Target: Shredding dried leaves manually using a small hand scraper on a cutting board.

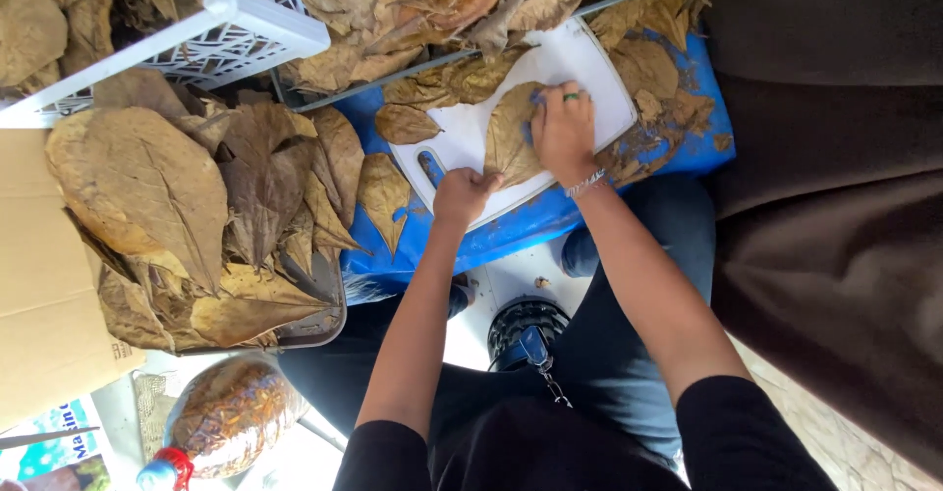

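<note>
Both hands [563, 133] press a dry, crinkled leaf [509, 137] onto white board [589, 69]

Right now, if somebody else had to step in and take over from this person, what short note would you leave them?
Left hand: closed, resting at the near edge of the white cutting board; whether it clamps the board cannot be told.
Right hand: pressed flat on a dry brown leaf lying on the board, a small blue thing partly hidden under the fingers.
Things: board sits on a blue surface; a pile of dry leaves lies to the left, a white crate with more leaves beyond.
Done: one leaf laid on the board.
Left: the many leaves in the pile and crate.
</note>
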